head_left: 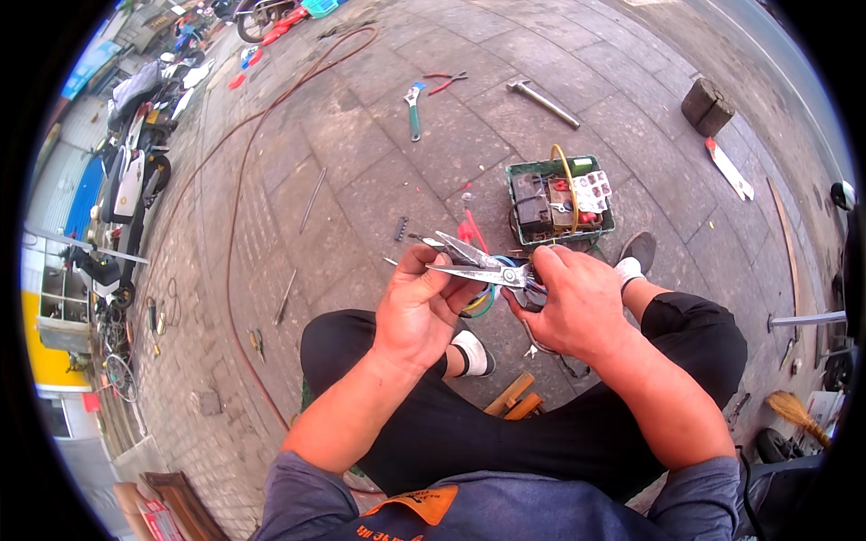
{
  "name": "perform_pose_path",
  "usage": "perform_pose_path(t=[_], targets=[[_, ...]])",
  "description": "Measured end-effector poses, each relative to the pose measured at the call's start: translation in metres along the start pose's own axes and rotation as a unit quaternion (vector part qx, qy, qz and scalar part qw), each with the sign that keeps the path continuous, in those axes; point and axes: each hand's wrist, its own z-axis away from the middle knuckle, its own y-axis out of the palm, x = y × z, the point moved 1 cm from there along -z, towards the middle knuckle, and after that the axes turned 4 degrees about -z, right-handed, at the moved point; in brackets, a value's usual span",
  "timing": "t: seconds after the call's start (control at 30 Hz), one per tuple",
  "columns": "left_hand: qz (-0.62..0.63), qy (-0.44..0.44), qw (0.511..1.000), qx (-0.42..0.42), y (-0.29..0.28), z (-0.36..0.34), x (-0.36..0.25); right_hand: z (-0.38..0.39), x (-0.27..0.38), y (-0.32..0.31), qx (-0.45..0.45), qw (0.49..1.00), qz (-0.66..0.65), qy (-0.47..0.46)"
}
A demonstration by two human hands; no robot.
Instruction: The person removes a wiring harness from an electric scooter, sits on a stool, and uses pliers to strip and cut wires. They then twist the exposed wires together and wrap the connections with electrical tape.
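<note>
My right hand [582, 298] is closed around the handles of a pair of metal scissors [507, 274], whose worn blades are spread and point left. My left hand [410, 311] is curled at the blade tips, thumb and fingers bent inward. What its fingers pinch, if anything, is too small to make out. Blue, yellow and green wires [488, 300] loop just behind and below the scissors, between my hands. Beyond the blades, a red strip-like thing [474, 230] lies on the paving. A basket [516, 167] with a yellow handle, holding dark blocks and small parts, stands ahead of my right hand.
An adjustable wrench [414, 115], red-handled pliers [446, 82] and a hammer [545, 104] lie on the paving ahead. A wood stump [707, 107] stands at far right. A long hose [236, 207] curves along the left, near parked scooters [131, 180]. A broom [797, 417] lies at right.
</note>
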Motion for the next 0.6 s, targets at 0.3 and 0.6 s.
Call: perform_pose_path(t=[0.3,0.6], targets=[[-0.015,0.016,1.000,0.020,0.001,-0.002,0.003,0.007,-0.009,-0.002,0.034,0.999,0.001,0.016],[-0.062,0.050,0.997,0.009,0.010,0.000,0.007,0.001,0.001,-0.005,0.044,0.998,-0.001,0.044]])
